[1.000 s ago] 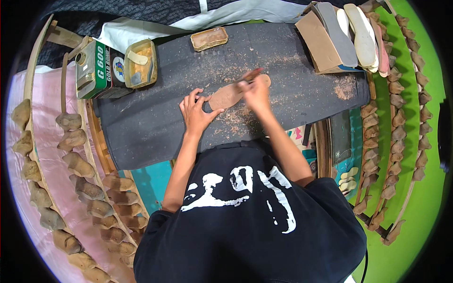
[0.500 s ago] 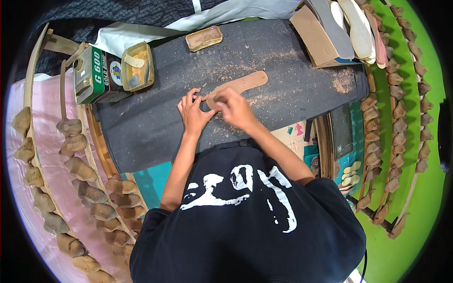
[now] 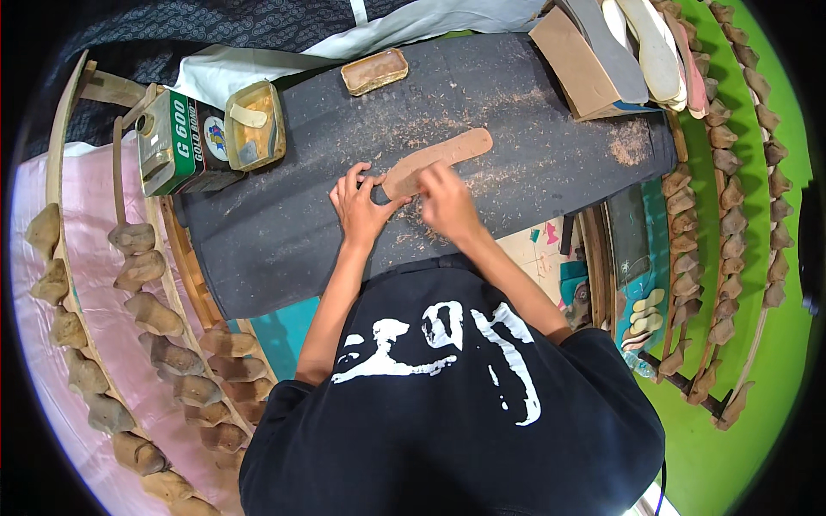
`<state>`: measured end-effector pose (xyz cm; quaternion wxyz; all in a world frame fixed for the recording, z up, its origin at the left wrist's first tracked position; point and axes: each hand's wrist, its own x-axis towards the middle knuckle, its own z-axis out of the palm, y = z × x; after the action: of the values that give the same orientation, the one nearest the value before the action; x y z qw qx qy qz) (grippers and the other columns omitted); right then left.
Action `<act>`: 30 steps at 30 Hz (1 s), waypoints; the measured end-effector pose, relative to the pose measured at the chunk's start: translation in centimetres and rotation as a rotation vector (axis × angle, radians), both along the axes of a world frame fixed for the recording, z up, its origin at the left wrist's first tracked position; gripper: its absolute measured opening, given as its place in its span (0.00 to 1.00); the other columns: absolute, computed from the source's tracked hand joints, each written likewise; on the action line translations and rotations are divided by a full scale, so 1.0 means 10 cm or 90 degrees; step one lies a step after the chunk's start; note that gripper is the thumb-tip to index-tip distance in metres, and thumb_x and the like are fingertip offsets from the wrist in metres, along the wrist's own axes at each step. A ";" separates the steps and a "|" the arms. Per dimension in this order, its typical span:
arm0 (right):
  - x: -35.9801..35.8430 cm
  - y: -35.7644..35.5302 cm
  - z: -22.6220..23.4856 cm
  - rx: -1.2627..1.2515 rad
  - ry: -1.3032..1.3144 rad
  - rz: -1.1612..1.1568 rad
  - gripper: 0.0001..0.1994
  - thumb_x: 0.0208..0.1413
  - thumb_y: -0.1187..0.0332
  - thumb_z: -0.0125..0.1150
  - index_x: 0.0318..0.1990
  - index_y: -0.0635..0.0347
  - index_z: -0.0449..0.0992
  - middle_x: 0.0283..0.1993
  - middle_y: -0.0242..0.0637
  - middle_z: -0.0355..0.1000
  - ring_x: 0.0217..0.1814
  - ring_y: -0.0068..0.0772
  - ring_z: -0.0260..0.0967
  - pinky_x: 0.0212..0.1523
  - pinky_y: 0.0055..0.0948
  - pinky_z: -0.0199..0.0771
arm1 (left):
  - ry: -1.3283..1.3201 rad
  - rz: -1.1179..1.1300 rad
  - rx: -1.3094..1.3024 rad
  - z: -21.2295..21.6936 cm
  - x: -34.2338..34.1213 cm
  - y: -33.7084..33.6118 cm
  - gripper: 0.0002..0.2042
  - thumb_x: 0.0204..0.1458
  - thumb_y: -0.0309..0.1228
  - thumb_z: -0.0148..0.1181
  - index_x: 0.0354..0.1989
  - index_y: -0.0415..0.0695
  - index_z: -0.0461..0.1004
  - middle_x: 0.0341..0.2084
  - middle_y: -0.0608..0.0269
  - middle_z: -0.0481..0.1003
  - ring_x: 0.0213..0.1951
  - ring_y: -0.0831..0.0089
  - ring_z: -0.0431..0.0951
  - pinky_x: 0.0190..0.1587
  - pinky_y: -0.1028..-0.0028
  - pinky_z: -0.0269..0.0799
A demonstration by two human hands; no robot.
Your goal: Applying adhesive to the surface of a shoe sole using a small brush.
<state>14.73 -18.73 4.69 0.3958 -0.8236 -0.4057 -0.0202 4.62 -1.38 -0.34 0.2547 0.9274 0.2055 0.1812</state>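
A tan, sole-shaped insole (image 3: 456,153) lies flat and slanted on the dark cloth. At its near-left end, my left hand (image 3: 357,206) steadies it between thumb and forefinger, the other fingers spread on the cloth. My right hand (image 3: 447,202) is curled closed by the insole's near edge, right of my left thumb. Whatever is in those curled fingers is hidden from this view. Thin brown shavings lie scattered around the insole.
Dark cloth covers the worktable (image 3: 275,232). A glue can (image 3: 185,146) and a tray with spreaders (image 3: 274,120) stand left. A shallow rectangular dish (image 3: 374,70) sits far centre, a cardboard box (image 3: 576,73) with soles far right. Racks of wooden shoe lasts (image 3: 155,314) flank both sides.
My right hand has shifted slightly right along the insole, uncovering more of its left part. My left hand still holds the same end.
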 end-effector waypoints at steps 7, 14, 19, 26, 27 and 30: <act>0.48 -0.34 -0.07 0.040 0.148 -0.221 0.06 0.63 0.77 0.64 0.45 0.68 0.76 0.41 0.51 0.79 0.46 0.48 0.81 0.46 0.40 0.81 | 0.000 -0.024 -0.037 0.05 -0.04 0.07 0.30 0.32 0.50 0.86 0.46 0.50 0.89 0.61 0.69 0.73 0.56 0.66 0.72 0.64 0.57 0.61; 0.53 -0.37 0.03 -0.009 -0.026 -0.192 0.11 0.52 0.84 0.60 0.42 0.62 0.76 0.41 0.50 0.72 0.43 0.57 0.75 0.44 0.45 0.78 | 0.009 -0.079 -0.054 0.12 -0.06 0.17 0.26 0.36 0.42 0.86 0.47 0.51 0.89 0.61 0.69 0.73 0.56 0.66 0.72 0.64 0.58 0.61; -0.33 0.19 0.04 0.035 0.061 0.053 0.09 0.53 0.79 0.63 0.42 0.61 0.77 0.41 0.46 0.72 0.41 0.54 0.75 0.43 0.46 0.78 | 0.006 -0.085 -0.055 0.03 -0.07 0.19 0.25 0.37 0.40 0.85 0.48 0.51 0.88 0.61 0.69 0.73 0.56 0.66 0.72 0.64 0.58 0.61; 0.91 -0.41 -0.07 0.068 0.106 -0.256 0.07 0.60 0.76 0.65 0.43 0.66 0.74 0.41 0.50 0.76 0.44 0.56 0.77 0.45 0.48 0.76 | 0.009 -0.087 -0.043 0.05 -0.09 0.18 0.26 0.38 0.44 0.85 0.49 0.51 0.88 0.63 0.69 0.71 0.57 0.65 0.72 0.64 0.58 0.61; 1.10 -0.56 -0.02 0.045 -0.009 -0.291 0.07 0.60 0.77 0.65 0.43 0.66 0.74 0.41 0.50 0.76 0.44 0.58 0.77 0.45 0.48 0.77 | 0.009 -0.090 -0.044 0.05 -0.09 0.18 0.26 0.38 0.44 0.85 0.49 0.51 0.88 0.63 0.69 0.71 0.57 0.65 0.72 0.64 0.58 0.61; 1.24 -0.67 0.08 0.023 -0.035 -0.320 0.07 0.59 0.78 0.63 0.44 0.63 0.75 0.44 0.49 0.75 0.45 0.60 0.76 0.45 0.49 0.78 | 0.008 -0.089 -0.047 0.06 -0.08 0.17 0.26 0.38 0.44 0.85 0.48 0.51 0.88 0.63 0.68 0.72 0.57 0.65 0.72 0.65 0.58 0.60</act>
<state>27.12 -25.39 5.48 0.3820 -0.8904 -0.1981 -0.1481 3.84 0.35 0.23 0.2998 0.9305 0.1485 0.1494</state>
